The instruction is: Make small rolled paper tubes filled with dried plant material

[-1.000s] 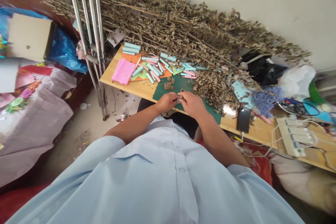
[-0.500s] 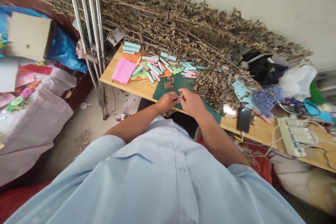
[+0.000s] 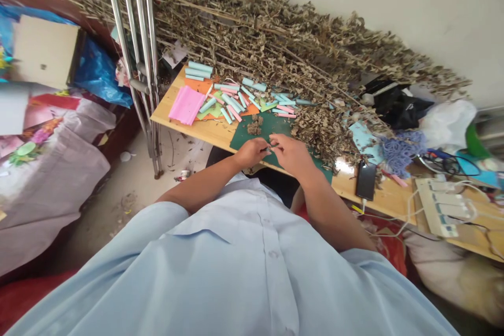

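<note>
Leaves (image 3: 318, 134), dried and brown, are heaped on the right part of a green mat (image 3: 277, 126), which is laid on a wooden surface (image 3: 164, 111). Over the near edge of the mat, a small piece (image 3: 268, 149), too little to be identified, is pinched by the left hand (image 3: 251, 152), its grip drawn together at the fingertips. It is met from the other side by the right hand (image 3: 290, 153), with thumb and forefinger bent; whether these are pressed on it cannot be told. Just beyond, a crumbly brown clump (image 3: 255, 125) is set on the mat, apart from the heap. Blue and pink paper rolls (image 3: 229, 100) are scattered farther left, and pink paper (image 3: 187, 106) is placed near them. To the right, a phone (image 3: 366, 179) is laid. Behind, dried stalks (image 3: 252, 31) are piled.
</note>
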{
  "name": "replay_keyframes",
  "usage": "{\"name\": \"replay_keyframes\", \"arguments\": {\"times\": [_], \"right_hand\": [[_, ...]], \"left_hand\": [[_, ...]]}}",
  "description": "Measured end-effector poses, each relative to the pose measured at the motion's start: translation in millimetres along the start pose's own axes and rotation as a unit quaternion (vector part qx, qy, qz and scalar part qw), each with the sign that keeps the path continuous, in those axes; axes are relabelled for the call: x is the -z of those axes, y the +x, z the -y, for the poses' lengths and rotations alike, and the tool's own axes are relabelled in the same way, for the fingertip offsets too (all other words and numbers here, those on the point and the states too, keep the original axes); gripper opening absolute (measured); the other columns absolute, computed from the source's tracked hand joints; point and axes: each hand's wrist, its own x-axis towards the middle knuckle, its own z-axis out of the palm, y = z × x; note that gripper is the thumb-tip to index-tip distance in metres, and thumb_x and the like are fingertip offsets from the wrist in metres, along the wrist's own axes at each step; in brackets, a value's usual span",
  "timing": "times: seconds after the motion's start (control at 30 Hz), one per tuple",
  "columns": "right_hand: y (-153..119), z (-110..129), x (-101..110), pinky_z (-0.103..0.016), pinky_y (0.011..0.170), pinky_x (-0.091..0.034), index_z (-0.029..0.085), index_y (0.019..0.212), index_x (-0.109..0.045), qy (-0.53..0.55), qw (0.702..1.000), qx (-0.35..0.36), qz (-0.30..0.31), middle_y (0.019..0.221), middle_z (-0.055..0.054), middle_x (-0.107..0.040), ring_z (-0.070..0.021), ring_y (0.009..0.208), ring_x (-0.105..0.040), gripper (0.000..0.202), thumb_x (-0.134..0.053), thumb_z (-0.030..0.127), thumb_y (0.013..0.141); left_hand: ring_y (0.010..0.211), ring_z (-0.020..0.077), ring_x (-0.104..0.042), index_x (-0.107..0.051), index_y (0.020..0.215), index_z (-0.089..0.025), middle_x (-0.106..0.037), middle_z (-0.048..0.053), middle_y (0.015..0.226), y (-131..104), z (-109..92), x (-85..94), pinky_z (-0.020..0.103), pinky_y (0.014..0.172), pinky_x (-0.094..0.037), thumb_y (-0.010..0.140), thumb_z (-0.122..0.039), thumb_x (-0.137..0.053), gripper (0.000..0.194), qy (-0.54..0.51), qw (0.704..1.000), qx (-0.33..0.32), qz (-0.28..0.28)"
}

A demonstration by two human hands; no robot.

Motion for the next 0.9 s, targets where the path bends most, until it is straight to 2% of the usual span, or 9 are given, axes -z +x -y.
{"name": "replay_keyframes", "arguments": {"times": [0.17, 0.37, 0.63, 0.77, 0.9], "right_hand": [[-12, -22, -20, -0.035, 0.08, -0.059, 0.023, 0.124, -0.066, 0.115, 0.988, -0.074, -0.068, 0.105, -0.006, -0.075, -0.0189, 0.081, -0.072, 0.037, -0.065, 0.024, 0.087], [-14, -18, -39, -0.035, 0.083, -0.06, 0.021, 0.127, -0.062, 0.176, 0.974, -0.088, -0.113, 0.096, -0.004, -0.075, -0.0179, 0.082, -0.072, 0.04, -0.063, 0.028, 0.088], [-9, -7, -32, -0.034, 0.085, -0.057, 0.021, 0.129, -0.06, 0.062, 0.992, -0.051, -0.096, 0.093, -0.004, -0.075, -0.0195, 0.082, -0.071, 0.039, -0.057, 0.022, 0.09], [-5, 3, -23, -0.034, 0.083, -0.054, 0.019, 0.13, -0.06, -0.043, 0.997, -0.019, -0.054, 0.098, -0.008, -0.076, -0.0234, 0.089, -0.072, 0.04, -0.052, 0.017, 0.091], [-3, 9, -14, -0.035, 0.077, -0.053, 0.017, 0.132, -0.061, -0.12, 0.993, -0.007, -0.003, 0.098, -0.011, -0.077, -0.027, 0.086, -0.072, 0.038, -0.049, 0.02, 0.095]], "left_hand": [[0.089, 0.0193, -0.064, -0.073, 0.091, -0.015, -0.068, 0.008, 0.088, 0, 3, -1.1, 0.03, 0.083, -0.05, 0.093, -0.025, -0.063, 0.014, -0.005, 1.0, -0.023, -0.01], [0.088, 0.0189, -0.063, -0.074, 0.092, -0.015, -0.069, 0.008, 0.089, 0, 2, 0.1, 0.03, 0.081, -0.05, 0.094, -0.025, -0.061, 0.016, -0.007, 1.0, -0.021, -0.008], [0.086, 0.0175, -0.062, -0.072, 0.092, -0.015, -0.067, 0.007, 0.089, 0, 3, -0.8, 0.029, 0.081, -0.05, 0.09, -0.019, -0.06, 0.013, -0.002, 1.0, -0.009, -0.005], [0.086, 0.0176, -0.062, -0.071, 0.087, -0.014, -0.066, 0.007, 0.088, 0, 5, -2.1, 0.029, 0.08, -0.049, 0.087, -0.015, -0.059, 0.012, 0.007, 1.0, -0.01, -0.004], [0.086, 0.0174, -0.062, -0.07, 0.084, -0.014, -0.065, 0.006, 0.086, 0, 4, -2.5, 0.029, 0.081, -0.049, 0.088, -0.015, -0.058, 0.013, 0.001, 1.0, -0.009, -0.005]]}}
